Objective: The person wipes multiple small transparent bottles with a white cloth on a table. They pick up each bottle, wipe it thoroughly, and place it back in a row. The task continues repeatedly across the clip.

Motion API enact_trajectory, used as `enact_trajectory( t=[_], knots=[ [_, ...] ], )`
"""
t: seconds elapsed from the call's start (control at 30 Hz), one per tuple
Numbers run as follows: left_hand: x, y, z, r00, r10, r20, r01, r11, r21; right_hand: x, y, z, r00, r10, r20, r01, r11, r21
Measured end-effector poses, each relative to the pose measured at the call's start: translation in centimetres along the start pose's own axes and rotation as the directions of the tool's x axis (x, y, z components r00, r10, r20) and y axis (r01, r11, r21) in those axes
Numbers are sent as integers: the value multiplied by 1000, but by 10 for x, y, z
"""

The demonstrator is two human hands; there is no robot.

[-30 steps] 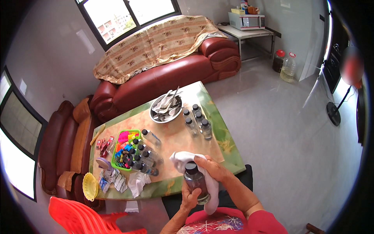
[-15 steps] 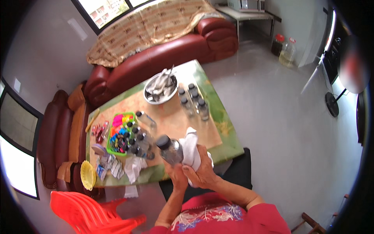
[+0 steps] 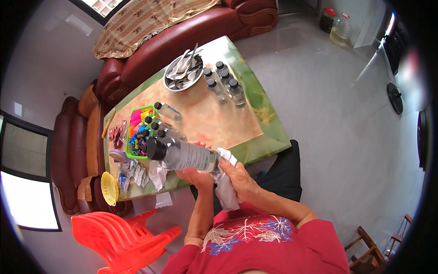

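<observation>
Underneath, left hand (image 3: pixel 199 176) cradling bottle (image 3: pixel 186 155); right (image 3: pixel 240 180), clutching cloth (image 3: pixel 225 194)

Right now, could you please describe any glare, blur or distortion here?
Head view: the lower left windowpane is glaring white, the floor shows reflections, a patch at the right edge is blurred, and dark curved margins suit a fisheye lens; the held bottle looks fairly crisp.

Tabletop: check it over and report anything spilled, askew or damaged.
No spill or damage stands out on the table. Its near left corner just looks untidy: small packets lie loose and jumbled there, while the spoons are gathered in a white bowl.
</observation>
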State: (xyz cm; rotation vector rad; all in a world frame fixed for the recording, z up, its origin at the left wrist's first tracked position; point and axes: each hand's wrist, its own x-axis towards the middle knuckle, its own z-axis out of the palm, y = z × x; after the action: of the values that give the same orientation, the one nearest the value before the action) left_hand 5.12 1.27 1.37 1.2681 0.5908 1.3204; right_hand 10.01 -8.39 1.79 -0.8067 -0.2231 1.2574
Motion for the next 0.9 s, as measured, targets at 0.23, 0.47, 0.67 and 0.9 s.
enact_trajectory(
  t=[0.23,0.47,0.67,0.9],
  knots=[
    [4,6,-10,984,-180,-8,178,978,-109,-27,-12,-26,938,-344,37,332,865,-375],
    [-35,-25,-32,883,-463,73,451,796,-404,-18,-31,21,583,-698,416,672,127,-729],
    [-55,-28,-51,961,-107,256,62,982,176,10,-53,13,763,-550,340,606,425,-673],
    [-55,-1,-43,828,-320,461,375,927,-30,19,-88,-1,870,6,492,215,895,-391]
  ],
)
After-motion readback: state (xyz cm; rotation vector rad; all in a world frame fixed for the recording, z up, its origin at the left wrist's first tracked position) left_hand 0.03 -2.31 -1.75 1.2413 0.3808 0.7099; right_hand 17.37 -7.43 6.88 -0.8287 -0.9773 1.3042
